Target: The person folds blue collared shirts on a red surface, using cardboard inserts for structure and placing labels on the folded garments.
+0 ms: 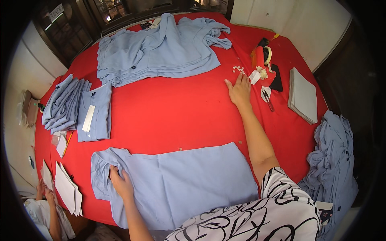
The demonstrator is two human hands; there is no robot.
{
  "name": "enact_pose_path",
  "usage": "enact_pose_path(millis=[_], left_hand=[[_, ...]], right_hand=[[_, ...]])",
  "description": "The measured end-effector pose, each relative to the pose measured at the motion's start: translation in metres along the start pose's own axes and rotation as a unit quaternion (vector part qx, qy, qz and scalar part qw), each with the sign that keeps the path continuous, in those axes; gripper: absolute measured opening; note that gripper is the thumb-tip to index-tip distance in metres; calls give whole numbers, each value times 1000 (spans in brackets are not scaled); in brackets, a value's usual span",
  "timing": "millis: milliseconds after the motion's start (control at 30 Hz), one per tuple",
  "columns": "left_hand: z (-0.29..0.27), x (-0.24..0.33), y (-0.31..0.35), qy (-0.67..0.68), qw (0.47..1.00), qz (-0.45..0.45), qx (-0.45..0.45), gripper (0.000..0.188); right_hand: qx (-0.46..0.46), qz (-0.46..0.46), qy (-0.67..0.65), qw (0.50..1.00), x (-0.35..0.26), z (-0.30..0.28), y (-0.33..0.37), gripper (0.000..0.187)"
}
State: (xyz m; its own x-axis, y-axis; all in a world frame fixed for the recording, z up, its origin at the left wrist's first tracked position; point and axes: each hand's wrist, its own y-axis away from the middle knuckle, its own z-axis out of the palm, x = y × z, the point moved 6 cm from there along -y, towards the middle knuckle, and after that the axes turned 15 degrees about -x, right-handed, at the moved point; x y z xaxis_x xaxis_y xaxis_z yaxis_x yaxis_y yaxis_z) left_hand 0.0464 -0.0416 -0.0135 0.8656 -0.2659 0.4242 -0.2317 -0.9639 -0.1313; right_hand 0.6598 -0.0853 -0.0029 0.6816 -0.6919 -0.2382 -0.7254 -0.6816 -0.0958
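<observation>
Bordering white buttons [238, 69], the right hand [240, 91] has open red cloth [173, 112] leftward

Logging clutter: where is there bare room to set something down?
Widest: the red cloth between the back garment pile, folded shirt, spread garment and right forearm. Smaller: between forearm and white papers. Crowded: by the right hand, buttons and black phone.
</observation>
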Motion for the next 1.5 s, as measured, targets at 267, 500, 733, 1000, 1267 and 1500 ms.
enact_pose_path(millis=[267, 500, 733, 1000, 1267, 1500], left_hand=[[-3, 6, -3, 46, 999, -21, -18, 26], [-4, 5, 5, 25, 1000, -7, 1, 25], [0, 1, -5, 50, 999, -4, 2, 37], [-14, -19, -2, 324, 940, 7, 110, 57], [-58, -48, -55, 114, 981, -30, -154, 34], [-181, -2, -107, 208, 963, 84, -150, 20]], right_hand=[[-32, 28, -27, 999, 3, -4, -51, 93], [-117, -55, 67, 989, -36, -11, -2, 89], [73, -116, 66, 988, -11, -41, -24, 62], [19, -208, -265, 941, -15, -117, 107, 50], [-399, -270, -317, 817, 1, -84, 261, 22], [-199, -234, -447, 840, 17, -200, 193, 18]])
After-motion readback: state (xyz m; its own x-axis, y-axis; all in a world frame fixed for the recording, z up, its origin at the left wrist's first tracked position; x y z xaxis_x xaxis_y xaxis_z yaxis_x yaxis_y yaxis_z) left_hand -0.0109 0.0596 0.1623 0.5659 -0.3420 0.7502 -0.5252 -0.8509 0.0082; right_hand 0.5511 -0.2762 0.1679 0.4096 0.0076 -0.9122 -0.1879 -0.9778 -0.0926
